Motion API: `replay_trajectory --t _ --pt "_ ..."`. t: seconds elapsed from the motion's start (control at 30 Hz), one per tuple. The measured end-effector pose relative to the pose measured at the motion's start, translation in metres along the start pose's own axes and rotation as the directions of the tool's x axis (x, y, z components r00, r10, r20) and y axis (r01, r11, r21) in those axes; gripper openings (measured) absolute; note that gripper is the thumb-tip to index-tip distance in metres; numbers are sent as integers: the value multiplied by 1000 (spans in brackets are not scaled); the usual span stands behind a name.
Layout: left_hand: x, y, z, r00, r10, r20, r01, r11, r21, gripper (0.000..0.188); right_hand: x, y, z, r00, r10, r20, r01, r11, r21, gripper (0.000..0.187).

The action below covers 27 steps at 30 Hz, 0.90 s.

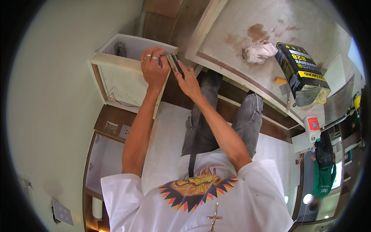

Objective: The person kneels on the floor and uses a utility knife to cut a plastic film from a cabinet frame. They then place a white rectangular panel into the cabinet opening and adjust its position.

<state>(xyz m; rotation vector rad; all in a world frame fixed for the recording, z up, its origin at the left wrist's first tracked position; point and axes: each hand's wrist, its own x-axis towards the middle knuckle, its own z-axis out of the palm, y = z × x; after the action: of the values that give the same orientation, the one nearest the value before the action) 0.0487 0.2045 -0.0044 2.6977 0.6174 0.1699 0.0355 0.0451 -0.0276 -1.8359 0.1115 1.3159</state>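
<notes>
My left hand [154, 69], with rings on two fingers, is curled over the top front edge of a white open cabinet box [116, 79]. My right hand [188, 82] is just to its right and pinches a small dark flat block [174, 63] with a pale wooden edge, held against the same cabinet edge. The two hands nearly touch at the block. Both forearms rise from the lower edge, above my white printed shirt and grey trousers.
A pale, stained board [247, 23] lies to the right. On it are a white crumpled rag [259, 52], a black and yellow adhesive can [301, 69] and a white bottle with a red label [312, 129]. A person in a green shirt [322, 176] is at far right. Wall sockets [125, 131] sit lower left.
</notes>
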Motion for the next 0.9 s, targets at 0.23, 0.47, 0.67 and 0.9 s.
replay_trajectory --t 0.23,0.47,0.67,0.9 --pt "0 -2 4 1000 1 -25 -1 1000 -14 22 5 23 20 980 200 -23 -152 809 568 78" --pt "-3 1 -1 1000 -22 2 22 1000 -15 21 0 9 20 958 258 124 -275 707 652 80" --pt "-4 -3 3 1000 -29 -8 29 999 -26 23 13 -7 2 955 283 85 -290 844 451 68" --pt "2 3 2 997 -76 4 76 995 -59 25 32 -10 2 954 301 -7 -275 879 390 54"
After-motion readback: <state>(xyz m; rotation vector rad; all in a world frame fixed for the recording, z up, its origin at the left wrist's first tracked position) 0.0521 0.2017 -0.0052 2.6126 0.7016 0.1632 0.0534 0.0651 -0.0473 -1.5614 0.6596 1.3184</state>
